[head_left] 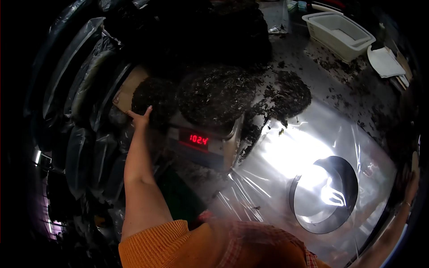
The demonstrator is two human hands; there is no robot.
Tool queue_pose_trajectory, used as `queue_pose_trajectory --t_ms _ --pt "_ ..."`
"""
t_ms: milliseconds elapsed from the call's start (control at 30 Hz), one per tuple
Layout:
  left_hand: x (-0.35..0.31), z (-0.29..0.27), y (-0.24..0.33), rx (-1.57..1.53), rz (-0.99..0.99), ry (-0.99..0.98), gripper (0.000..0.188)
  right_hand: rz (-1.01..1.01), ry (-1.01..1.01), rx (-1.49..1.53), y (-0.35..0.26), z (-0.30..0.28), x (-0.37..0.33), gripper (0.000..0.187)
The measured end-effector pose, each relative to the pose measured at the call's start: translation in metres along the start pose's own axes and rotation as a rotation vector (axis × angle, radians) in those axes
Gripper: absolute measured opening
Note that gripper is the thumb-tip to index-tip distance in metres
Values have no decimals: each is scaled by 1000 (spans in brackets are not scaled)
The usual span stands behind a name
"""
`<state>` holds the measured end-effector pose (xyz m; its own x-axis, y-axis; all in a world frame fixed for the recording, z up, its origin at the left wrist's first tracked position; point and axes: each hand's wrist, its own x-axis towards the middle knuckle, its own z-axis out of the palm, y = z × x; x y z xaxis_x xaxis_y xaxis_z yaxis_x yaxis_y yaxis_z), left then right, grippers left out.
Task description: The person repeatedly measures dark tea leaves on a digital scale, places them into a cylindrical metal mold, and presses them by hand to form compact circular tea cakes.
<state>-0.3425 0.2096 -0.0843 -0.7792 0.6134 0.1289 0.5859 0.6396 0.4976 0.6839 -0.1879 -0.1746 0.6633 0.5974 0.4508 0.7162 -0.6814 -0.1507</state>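
Note:
My left hand (141, 118) reaches to the near edge of a dark, round clump of shreds (154, 96), thumb and a finger spread apart. A tan board (131, 87) lies just beyond that hand, against the clump. At the far right rim my right hand (411, 183) is closed at the lower end of a narrow tan flat piece (415, 161); its fingers show only in part. Between my arms stands a scale (196, 142) with a lit red display. A larger round cake of dark shreds (216, 94) sits on top of it.
Clear plastic sheeting (268, 192) covers the near right surface, with a metal ring (351, 192) on it. Another shredded clump (292, 94) lies right of the scale. Farther back are a dark heap (210, 35) and a pale tub (339, 52). Filled plastic bags (80, 89) line the left.

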Motion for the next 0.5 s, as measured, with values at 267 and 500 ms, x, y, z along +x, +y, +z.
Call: queue_pose_trajectory --t_ms 267,500 --pt "20 -56 39 -959 510 458 70 -48 43 106 37 -57 -26 34" --pt "89 -50 24 -739 206 512 72 -642 -197 415 -258 -181 -228 30"
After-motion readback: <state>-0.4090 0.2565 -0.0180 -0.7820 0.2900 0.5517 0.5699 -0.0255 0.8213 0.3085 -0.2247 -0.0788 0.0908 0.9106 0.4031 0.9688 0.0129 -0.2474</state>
